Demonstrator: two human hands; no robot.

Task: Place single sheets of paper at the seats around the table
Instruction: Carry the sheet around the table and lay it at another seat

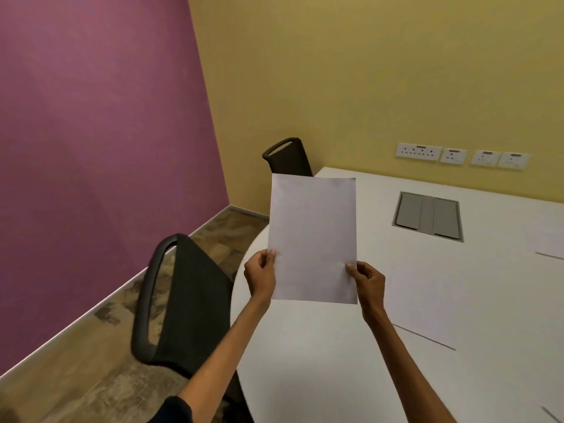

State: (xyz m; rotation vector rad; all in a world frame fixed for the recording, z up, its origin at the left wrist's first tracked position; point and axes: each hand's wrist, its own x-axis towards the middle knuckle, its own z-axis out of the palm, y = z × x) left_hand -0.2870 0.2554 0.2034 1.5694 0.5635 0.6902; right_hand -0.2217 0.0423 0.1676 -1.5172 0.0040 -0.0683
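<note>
I hold one white sheet of paper (312, 236) upright in the air above the left end of the white table (320, 346). My left hand (260, 276) pinches its lower left edge and my right hand (367, 283) pinches its lower right edge. A second sheet (424, 303) lies flat on the table just right of my right hand. Further sheets show only as corners at the right edge (552, 248) and at the bottom right (554, 415).
A black chair (189, 303) stands at the table's left rim below my left arm. Another black chair (290, 157) is at the far corner. A grey cable hatch (428, 215) sits in the tabletop. Wall sockets (457, 154) line the yellow wall.
</note>
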